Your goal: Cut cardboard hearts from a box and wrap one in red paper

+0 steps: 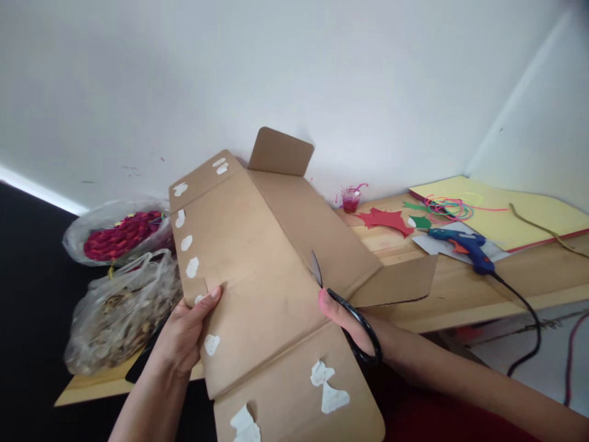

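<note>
A large opened-out cardboard box (257, 264) with creases, flaps and torn white paper patches fills the middle of the view. My left hand (188, 328) grips its left edge, thumb on top and fingers hidden underneath. In my right hand (347, 319) is a pair of black-handled scissors (375, 344), held against the right part of the cardboard. One blade shows above the sheet beside a long crease; the other blade cannot be seen. A small flap (281, 152) stands up at the far end, and another flap (400, 282) sticks out to the right.
On the wooden table (451, 298) lie a blue glue gun (464, 245), a red paper cutout (384, 221), tangled colourful cords (453, 207) and yellow sheets (529, 205). A cup of red liquid (350, 201) stands by the wall. Plastic bags (122, 313) sit at left, one with magenta braided material (124, 236).
</note>
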